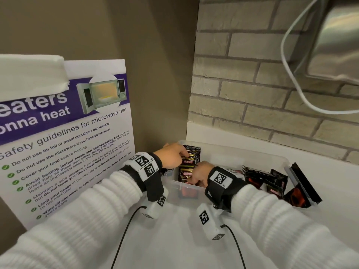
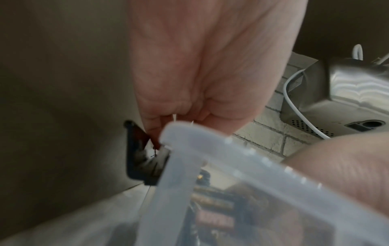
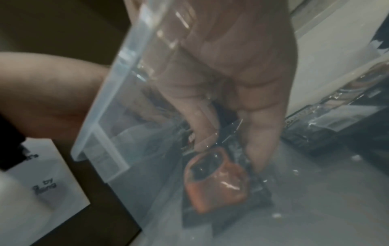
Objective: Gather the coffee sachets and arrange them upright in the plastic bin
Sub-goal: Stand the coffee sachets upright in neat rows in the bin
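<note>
Both hands are down at the left end of the clear plastic bin [image 1: 252,155], working one row of dark Kopiko coffee sachets [image 1: 191,162] that stands on edge there. The left hand [image 1: 172,155] curls over the row's top edges at the far corner; the right hand [image 1: 200,174] pinches the sachets nearest the front wall. More loose sachets [image 1: 272,181] lie jumbled at the right end. I'd keep the left bracing while the right tucks each packet's bottom flat, or the row will likely fan over.

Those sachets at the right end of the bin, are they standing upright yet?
No. The loose sachets at the right end of the plastic bin lie tipped and jumbled at mixed angles, while the sachet row at the left end stands packed on edge.
</note>
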